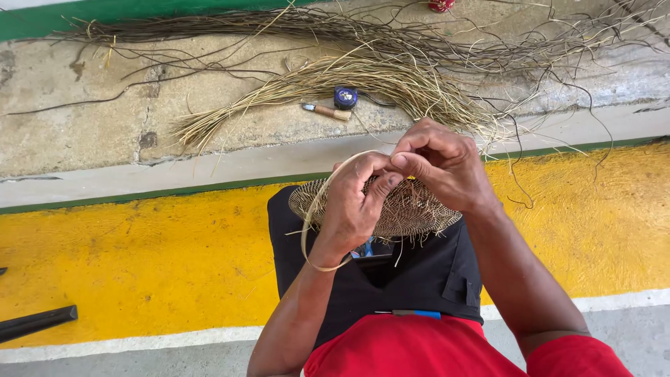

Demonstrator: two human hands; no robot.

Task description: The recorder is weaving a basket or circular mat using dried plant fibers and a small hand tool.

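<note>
While resting on the lap, the woven disc (412,209) is pinched by both hands (398,185).

No packages, labels, signs or screens show anywhere in this view of the floor and the lap.

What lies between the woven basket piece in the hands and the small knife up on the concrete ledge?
In the head view, between the woven basket piece and the knife lie a green painted stripe, a pale concrete strip and stray pale fibre strands.

Red short-sleeved shirt (412,349), black trousers (419,279), bare forearms.
</note>
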